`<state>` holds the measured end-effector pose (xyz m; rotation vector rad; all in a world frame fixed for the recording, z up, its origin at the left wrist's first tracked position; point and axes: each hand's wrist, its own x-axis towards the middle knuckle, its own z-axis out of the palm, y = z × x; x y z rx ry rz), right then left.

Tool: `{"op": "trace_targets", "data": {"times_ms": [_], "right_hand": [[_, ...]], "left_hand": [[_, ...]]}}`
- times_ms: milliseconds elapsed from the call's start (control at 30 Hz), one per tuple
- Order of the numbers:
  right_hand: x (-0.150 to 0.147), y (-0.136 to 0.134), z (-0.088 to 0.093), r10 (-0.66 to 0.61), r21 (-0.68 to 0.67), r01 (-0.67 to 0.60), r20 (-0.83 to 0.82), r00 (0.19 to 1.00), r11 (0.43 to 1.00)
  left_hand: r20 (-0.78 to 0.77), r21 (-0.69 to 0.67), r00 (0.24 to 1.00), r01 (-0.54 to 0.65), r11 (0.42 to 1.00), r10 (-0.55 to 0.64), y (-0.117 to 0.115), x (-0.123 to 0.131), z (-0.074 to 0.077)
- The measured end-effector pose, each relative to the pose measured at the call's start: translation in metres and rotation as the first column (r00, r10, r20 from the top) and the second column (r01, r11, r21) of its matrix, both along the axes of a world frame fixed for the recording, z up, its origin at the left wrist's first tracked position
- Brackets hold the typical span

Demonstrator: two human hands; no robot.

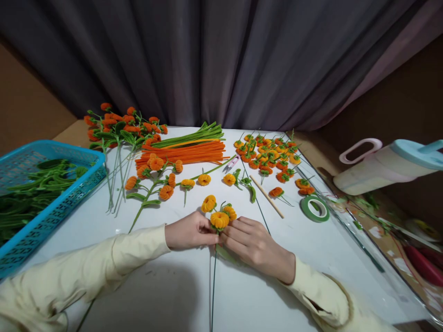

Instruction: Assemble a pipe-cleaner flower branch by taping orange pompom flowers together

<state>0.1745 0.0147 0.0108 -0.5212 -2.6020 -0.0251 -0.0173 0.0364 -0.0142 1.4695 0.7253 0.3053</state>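
Observation:
Between my two hands is a small cluster of yellow-orange fuzzy wire flowers (219,220) on a stem. My left hand (192,231) pinches the stem just under the blooms, thumb and fingers together. Close against it, my right hand (254,240) has its fingers closed at the same stem. Its fingertips are partly hidden, and a pale green strip (226,254) shows below them. A long thin dark green wire (213,290) runs down from the hands toward me. Past them lie single yellow flowers (204,179) and a finished-looking orange flower spray (152,186).
At the left stands a blue basket (74,196) with green fuzzy leaves. Orange (187,153) and green pipe cleaners lie at the back, near small snips (231,163). A wooden stick (266,196), several flower heads (270,152), green tape (314,209) and a tumbler (380,166) are rightward.

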Motion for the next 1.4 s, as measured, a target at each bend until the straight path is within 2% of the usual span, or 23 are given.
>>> {"op": "trace_targets", "data": {"times_ms": [200,500,767,1067,1400], "right_hand": [[0.009,0.003,-0.003,-0.049,-0.125,0.043,-0.052,0.997,0.991],[0.009,0.0,-0.007,-0.097,-0.088,0.091,-0.065,0.993,0.992],[0.003,-0.009,-0.013,-0.214,-0.203,0.187,-0.12,0.969,0.961],[0.009,-0.003,-0.008,-0.128,-0.076,0.124,-0.056,0.99,0.989],[0.007,-0.005,-0.006,-0.129,-0.098,0.129,0.0,0.992,0.987]], "left_hand": [[0.001,-0.056,1.0,-0.014,0.998,0.015,0.001,-0.001,0.003],[0.009,-0.077,1.0,-0.027,0.997,0.027,0.0,-0.003,0.002],[0.014,-0.091,0.999,-0.033,0.995,0.034,0.001,-0.002,0.004],[0.036,-0.098,0.999,-0.035,0.995,0.039,0.0,-0.003,0.001],[0.051,-0.112,0.998,-0.025,0.993,0.031,0.001,-0.002,0.001]]}}
